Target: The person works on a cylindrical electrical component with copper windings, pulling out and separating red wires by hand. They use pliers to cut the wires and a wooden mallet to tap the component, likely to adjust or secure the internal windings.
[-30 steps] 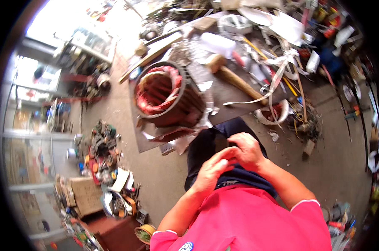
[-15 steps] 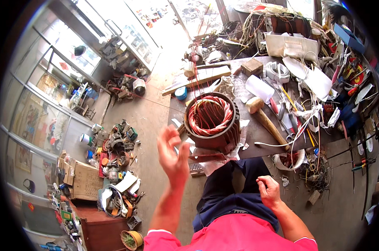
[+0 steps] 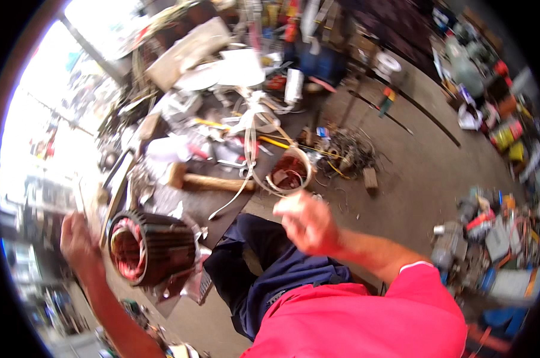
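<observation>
An electric motor stator (image 3: 169, 246) with a ribbed dark housing lies at the lower left, on the table edge by my legs. Red and pinkish copper windings (image 3: 128, 247) show inside its round open end. My left hand (image 3: 81, 241) is raised just left of that opening, apart from it, its fingers curled and blurred. Whatever it may hold is hidden. My right hand (image 3: 307, 224) hovers over my right thigh, just below a white bucket (image 3: 307, 164) with reddish scraps inside. Its fingers are bent in and smeared; I cannot make out anything in them.
A wooden mallet (image 3: 213, 181) lies on the cluttered table beside white cord (image 3: 250, 149), papers and hand tools. Tangled wire (image 3: 350, 149) and a wood block (image 3: 370, 178) sit on the floor. Several parts and tools are heaped at the far right (image 3: 490, 238).
The view has swung to the right, so the stator and table now appear farther left and tilted. My left hand has gone from spread to curled. My right hand has risen toward the bucket.
</observation>
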`<state>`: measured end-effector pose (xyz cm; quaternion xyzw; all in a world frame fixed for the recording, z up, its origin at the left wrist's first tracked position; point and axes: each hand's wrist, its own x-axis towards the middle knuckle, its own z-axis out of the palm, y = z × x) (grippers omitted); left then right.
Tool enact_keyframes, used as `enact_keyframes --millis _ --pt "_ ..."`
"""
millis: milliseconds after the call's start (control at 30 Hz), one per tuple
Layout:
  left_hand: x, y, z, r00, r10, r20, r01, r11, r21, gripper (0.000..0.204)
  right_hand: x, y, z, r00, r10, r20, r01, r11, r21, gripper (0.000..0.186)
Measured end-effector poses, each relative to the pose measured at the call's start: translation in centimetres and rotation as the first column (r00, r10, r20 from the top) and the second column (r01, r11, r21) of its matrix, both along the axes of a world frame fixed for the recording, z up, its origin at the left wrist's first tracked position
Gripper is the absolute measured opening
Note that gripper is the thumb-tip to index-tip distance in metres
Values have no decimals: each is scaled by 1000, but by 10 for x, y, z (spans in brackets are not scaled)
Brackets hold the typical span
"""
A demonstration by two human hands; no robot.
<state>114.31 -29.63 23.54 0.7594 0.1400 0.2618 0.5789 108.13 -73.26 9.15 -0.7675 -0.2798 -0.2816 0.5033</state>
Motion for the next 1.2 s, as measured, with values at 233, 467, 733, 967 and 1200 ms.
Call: enact_keyframes --millis 233,467,733,967,1200 --pt "-27 36 27 985 -120 125 128 990 -61 19 130 -190 -81 571 -694 -438 771 637 -4 45" --pt "-70 18 36 977 164 139 -168 986 13 24 232 -271 -94 124 -669 -732 908 374 -188 56" --pt "-82 40 30 981 167 99 -163 986 -47 27 252 -296 -116 -124 -736 -665 974 40 -225 50" --pt "-74 58 27 987 91 134 -96 995 31 28 224 -298 -107 -83 -775 -626 949 130 -287 58" --pt "-73 46 37 991 96 98 -104 991 87 30 241 -291 -95 -200 -709 -676 928 84 -362 61"
